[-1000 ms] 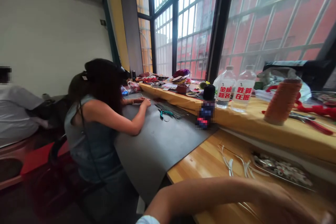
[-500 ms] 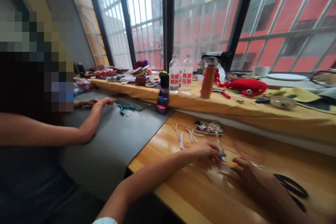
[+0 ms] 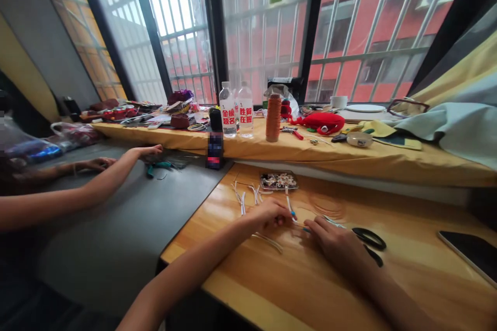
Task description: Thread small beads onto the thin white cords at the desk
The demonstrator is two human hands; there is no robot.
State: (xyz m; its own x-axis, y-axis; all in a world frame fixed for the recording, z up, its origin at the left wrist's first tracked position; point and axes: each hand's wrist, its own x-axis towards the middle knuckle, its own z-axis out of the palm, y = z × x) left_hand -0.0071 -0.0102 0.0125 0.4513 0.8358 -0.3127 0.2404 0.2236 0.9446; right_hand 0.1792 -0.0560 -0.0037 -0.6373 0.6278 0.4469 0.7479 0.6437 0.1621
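My left hand [image 3: 274, 213] is closed in a pinch above the wooden table, its blue nails pointing right. Facing it, my right hand [image 3: 331, 235] also pinches, with a thin strand [image 3: 298, 225] running between the two sets of fingertips. Whether it is wire or cord is too fine to tell. A white strip [image 3: 288, 199] lies just beyond the left fingertips. Black-handled scissors [image 3: 368, 238] rest right of my right hand, their blades partly hidden behind it. Loops of thin copper-coloured wire [image 3: 328, 209] lie behind the hands.
A clear tray [image 3: 264, 186] holds small pieces. Cut white strips [image 3: 243, 204] lie left of it. A phone [image 3: 471, 251] is at the right. Bottles [image 3: 246, 114] and a copper-coloured spool [image 3: 273, 119] stand on the cloth-covered ledge. A co-worker's arm [image 3: 97, 183] reaches over the grey table beside pliers [image 3: 158, 166].
The view has swung right, bringing the phone and a curtain into sight. My hands stay close together with the strand between their fingertips.
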